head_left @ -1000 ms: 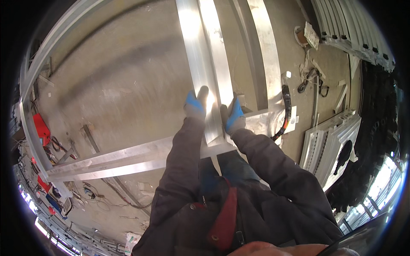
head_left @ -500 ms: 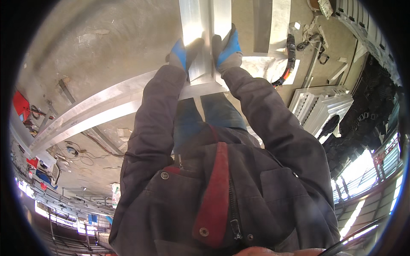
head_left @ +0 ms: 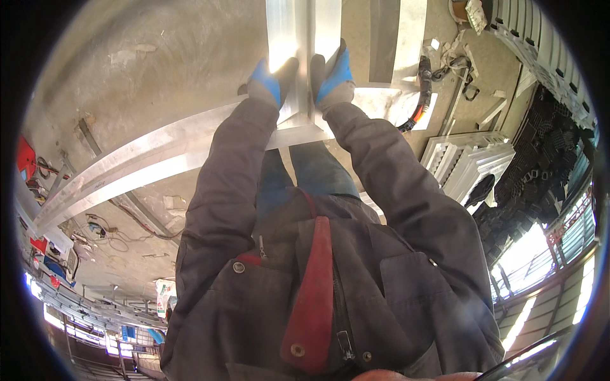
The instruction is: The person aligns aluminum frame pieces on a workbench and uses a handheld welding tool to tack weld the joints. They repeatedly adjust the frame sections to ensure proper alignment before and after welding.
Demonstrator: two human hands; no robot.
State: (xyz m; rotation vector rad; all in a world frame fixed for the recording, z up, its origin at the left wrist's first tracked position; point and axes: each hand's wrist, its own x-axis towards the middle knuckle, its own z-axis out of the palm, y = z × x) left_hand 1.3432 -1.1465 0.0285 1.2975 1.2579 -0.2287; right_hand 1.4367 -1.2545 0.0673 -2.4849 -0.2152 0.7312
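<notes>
A long silver metal profile (head_left: 283,25) with a raised rib along its middle runs away from me between my hands. My left hand (head_left: 272,82), in a blue, grey and black glove, is closed around its left side. On the right side, my right hand (head_left: 333,77), gloved alike, grips the same profile with its fingers pointing away from me. Both hands are near the profile's close end, which meets or overlaps a second silver beam (head_left: 152,152) lying crosswise in front of my legs. The undersides of my fingers are hidden.
More flat metal bars (head_left: 410,38) lie to the right, beside a dark cable or hose (head_left: 424,82) with orange parts. A stack of pale metal profiles (head_left: 467,159) and a heap of black pieces (head_left: 540,159) stand further right. A red object (head_left: 25,159) sits far left.
Both hands keep their hold on the profile, and my left glove has turned slightly. The whole view has shifted a little, with most things now slightly further left.
</notes>
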